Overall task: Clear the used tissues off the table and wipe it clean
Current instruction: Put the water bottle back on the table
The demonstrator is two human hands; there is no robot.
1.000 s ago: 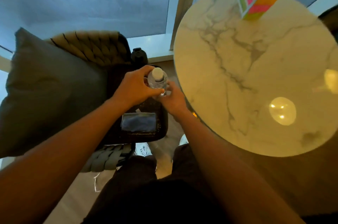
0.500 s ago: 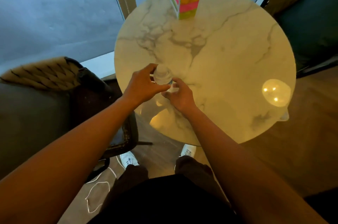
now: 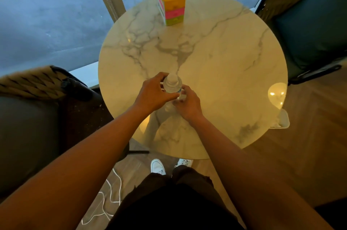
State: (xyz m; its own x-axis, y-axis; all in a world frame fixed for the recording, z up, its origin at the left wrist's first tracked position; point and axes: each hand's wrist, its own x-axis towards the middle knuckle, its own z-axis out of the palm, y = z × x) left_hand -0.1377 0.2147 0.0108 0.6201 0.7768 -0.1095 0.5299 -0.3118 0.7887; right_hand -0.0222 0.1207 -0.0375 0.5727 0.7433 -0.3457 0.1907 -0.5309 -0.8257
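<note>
A round white marble table (image 3: 216, 64) fills the middle of the view. Above its near left part, a clear plastic water bottle (image 3: 172, 84) with a white cap stands upright between both hands. My left hand (image 3: 153, 93) grips the bottle's upper part from the left, fingers curled round it. My right hand (image 3: 187, 103) holds the bottle lower down from the right. A yellow, pink and green tissue box (image 3: 171, 1) stands upright at the far edge. No loose tissues show on the tabletop.
A dark chair with a woven back (image 3: 33, 87) stands to the left, another dark chair (image 3: 309, 29) to the right. A white object (image 3: 281, 120) sticks out under the table's right rim. A white cable (image 3: 105, 201) lies on the wood floor near my white shoes (image 3: 158, 167).
The view swung from the left chair to the table. Both hands carried the bottle from over the chair to above the table's near left part, keeping their hold.
</note>
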